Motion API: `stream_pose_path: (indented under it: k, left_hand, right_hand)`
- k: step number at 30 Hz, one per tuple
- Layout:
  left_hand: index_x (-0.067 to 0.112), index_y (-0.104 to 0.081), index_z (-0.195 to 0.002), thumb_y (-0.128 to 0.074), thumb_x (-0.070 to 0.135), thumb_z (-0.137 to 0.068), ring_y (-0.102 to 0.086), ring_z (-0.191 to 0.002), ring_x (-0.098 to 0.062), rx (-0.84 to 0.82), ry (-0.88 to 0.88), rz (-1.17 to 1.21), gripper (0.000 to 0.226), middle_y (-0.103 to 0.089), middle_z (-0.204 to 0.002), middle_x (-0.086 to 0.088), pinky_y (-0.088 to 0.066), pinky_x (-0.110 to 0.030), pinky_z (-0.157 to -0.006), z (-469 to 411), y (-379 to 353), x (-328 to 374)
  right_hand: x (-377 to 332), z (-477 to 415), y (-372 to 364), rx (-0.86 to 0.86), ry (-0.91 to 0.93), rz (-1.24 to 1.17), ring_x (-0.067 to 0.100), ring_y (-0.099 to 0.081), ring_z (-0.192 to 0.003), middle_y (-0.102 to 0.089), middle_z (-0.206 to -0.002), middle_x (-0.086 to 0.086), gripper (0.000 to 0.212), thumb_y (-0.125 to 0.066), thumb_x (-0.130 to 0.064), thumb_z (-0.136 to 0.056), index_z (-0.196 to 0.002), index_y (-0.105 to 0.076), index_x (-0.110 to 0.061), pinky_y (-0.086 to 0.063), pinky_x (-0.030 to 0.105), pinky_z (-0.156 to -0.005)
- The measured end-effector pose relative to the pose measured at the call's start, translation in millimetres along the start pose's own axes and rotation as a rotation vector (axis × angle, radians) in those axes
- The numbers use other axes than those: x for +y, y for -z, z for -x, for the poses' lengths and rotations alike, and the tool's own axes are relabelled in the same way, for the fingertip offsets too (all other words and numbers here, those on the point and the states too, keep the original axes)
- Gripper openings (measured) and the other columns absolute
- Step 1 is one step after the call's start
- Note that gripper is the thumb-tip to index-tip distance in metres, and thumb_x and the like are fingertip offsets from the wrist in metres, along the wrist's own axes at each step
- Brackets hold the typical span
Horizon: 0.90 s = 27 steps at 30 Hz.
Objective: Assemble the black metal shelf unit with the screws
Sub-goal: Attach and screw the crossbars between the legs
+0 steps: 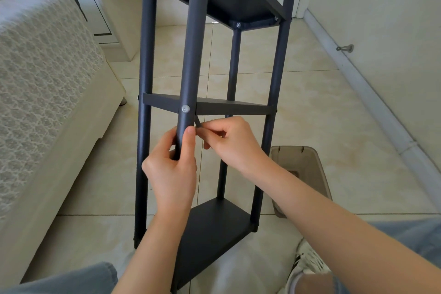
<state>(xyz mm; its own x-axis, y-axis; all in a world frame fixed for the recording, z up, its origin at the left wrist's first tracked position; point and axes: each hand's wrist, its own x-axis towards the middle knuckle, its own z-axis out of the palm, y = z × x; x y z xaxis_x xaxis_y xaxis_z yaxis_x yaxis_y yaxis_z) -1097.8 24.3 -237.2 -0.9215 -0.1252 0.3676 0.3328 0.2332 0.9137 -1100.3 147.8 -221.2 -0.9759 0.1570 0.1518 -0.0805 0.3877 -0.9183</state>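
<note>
A beige bin (307,162) is seen on the tiled floor (322,114) just right of the black metal shelf unit (233,107); its contents cannot be made out, and part of it is hidden by the right forearm. The unit's top is cut off by the frame. The unit is stood on the floor before the person's knees, its long axis upright. Its nearest post (193,43) is gripped by the left hand (171,172) below a silver screw (185,109); a thin dark tool (198,123), hard to identify, is pinched by the right hand (229,143) beside that post.
</note>
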Motion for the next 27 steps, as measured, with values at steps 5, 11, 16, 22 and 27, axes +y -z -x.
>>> stream_pose_path:
  k: [5,11,16,22,27]
  left_hand:
    - [0.016,-0.07,-0.097,-0.059,0.047,-0.095,-0.056,-0.046,-0.013,-0.088,0.053,0.063,0.033,-0.064,-0.071,0.009,-0.044,-0.021,-0.045,0,1,-5]
    - [0.017,-0.066,-0.101,-0.058,0.034,-0.102,-0.056,-0.05,-0.012,-0.104,0.046,0.075,0.019,-0.067,-0.079,0.008,-0.046,-0.021,-0.045,2,2,-5]
    - [0.013,-0.068,-0.103,-0.058,0.04,-0.1,-0.058,-0.052,-0.014,-0.06,0.012,0.024,0.029,-0.067,-0.074,0.004,-0.047,-0.022,-0.046,1,4,-8]
    - [0.011,-0.069,-0.103,-0.057,0.047,-0.096,-0.058,-0.051,-0.017,-0.034,-0.01,0.006,0.039,-0.064,-0.069,0.001,-0.048,-0.025,-0.046,0,6,-11]
    - [0.008,-0.072,-0.103,-0.058,0.044,-0.098,-0.056,-0.05,-0.018,-0.018,-0.032,0.017,0.039,-0.064,-0.066,0.002,-0.047,-0.025,-0.047,-2,9,-14]
  right_hand:
    - [7,0,-6,0.061,0.051,-0.054,0.013,-0.065,-0.07,-0.072,-0.077,0.003,0.017,-0.064,-0.016,-0.095,-0.101,-0.078,-0.011,-0.055,0.027,-0.072]
    - [18,-1,-18,0.173,0.173,-0.053,0.015,-0.068,-0.073,-0.074,-0.082,0.007,0.015,-0.065,-0.013,-0.094,-0.101,-0.077,-0.006,-0.056,0.032,-0.074]
    - [26,-4,-40,0.301,0.242,-0.108,0.018,-0.066,-0.069,-0.073,-0.077,0.01,0.014,-0.065,-0.009,-0.093,-0.093,-0.077,-0.001,-0.054,0.03,-0.068]
    - [28,-7,-57,0.325,0.18,-0.22,0.017,-0.066,-0.072,-0.072,-0.079,0.009,0.016,-0.064,-0.012,-0.095,-0.093,-0.075,-0.001,-0.055,0.032,-0.07]
    - [28,-4,-50,0.266,0.192,-0.203,0.014,-0.067,-0.072,-0.073,-0.079,0.008,0.016,-0.064,-0.01,-0.095,-0.094,-0.076,0.0,-0.056,0.029,-0.074]
